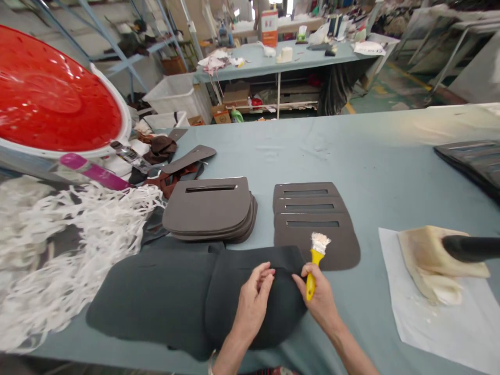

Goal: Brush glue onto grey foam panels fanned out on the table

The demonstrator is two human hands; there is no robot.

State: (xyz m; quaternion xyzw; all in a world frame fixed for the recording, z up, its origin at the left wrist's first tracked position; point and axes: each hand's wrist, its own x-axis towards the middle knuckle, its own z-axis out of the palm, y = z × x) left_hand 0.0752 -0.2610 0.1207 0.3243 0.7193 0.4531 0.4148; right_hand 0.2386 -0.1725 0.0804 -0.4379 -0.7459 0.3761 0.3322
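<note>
Dark panels of sheet material lie overlapped at the table's front edge. My left hand is over the right-hand panel, its fingers curled together by a fold line near the top; whatever is between the fingertips is hidden. In my right hand is a brush with a yellow handle, its pale bristles pointing up and away. The thumb of that hand touches the panel's right edge. Just beyond, grey-brown slotted panels are fanned out, and a neat stack of similar panels stands to their left.
White stringy scraps heap up at left, beneath a large red round basin with a white rim. At right, a stained block with a black handle rests on white paper. Dark pieces lie at the far right edge.
</note>
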